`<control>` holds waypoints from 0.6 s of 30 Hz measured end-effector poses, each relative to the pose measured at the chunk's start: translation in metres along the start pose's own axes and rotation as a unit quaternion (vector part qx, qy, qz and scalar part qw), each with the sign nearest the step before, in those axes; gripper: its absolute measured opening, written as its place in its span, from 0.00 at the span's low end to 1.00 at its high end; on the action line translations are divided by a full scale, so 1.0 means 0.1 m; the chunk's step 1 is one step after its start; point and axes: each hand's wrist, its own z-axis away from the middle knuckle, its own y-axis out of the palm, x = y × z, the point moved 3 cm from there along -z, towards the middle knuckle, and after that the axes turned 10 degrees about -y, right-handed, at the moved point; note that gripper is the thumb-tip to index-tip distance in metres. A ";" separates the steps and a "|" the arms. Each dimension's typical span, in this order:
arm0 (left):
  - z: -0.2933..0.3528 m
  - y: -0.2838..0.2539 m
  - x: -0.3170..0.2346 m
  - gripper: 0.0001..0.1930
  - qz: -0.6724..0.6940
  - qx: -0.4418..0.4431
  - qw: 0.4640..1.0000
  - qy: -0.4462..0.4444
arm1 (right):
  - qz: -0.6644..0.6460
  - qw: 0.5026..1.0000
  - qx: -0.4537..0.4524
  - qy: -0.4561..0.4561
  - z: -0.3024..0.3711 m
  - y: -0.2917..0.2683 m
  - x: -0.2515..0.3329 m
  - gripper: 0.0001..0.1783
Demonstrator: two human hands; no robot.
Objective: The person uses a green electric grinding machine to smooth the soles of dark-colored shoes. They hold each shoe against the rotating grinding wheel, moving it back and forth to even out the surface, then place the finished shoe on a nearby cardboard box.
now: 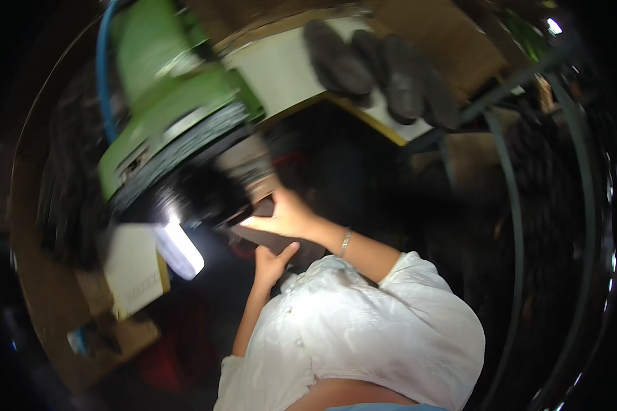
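A large green machine (178,123) reaches in from the upper left, with a dark round head on its near side. Beside that head, my right hand (289,214) grips a dark grey-brown piece (271,238), thumb and fingers spread round its far part. Nearer to me, my left hand (270,264) holds the same piece with the thumb on top; its other fingers are mostly hidden. Part of the piece passes out of sight by the machine head, and motion blurs it, so its exact kind is unclear. A bright white lamp (180,252) shines left of my hands.
Several dark grey shoes (336,61) lie on a pale tabletop (274,75) behind the machine. A grey metal rack (511,198) with dark items stands at the right. To the left are a blue hose (105,75), a pale yellow-edged board (136,267) and a red container (168,359).
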 end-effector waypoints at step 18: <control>-0.34 0.34 -0.36 0.28 0.099 0.168 0.979 0.056 | -0.118 0.960 -0.253 -0.023 0.87 -1.18 -0.20 0.16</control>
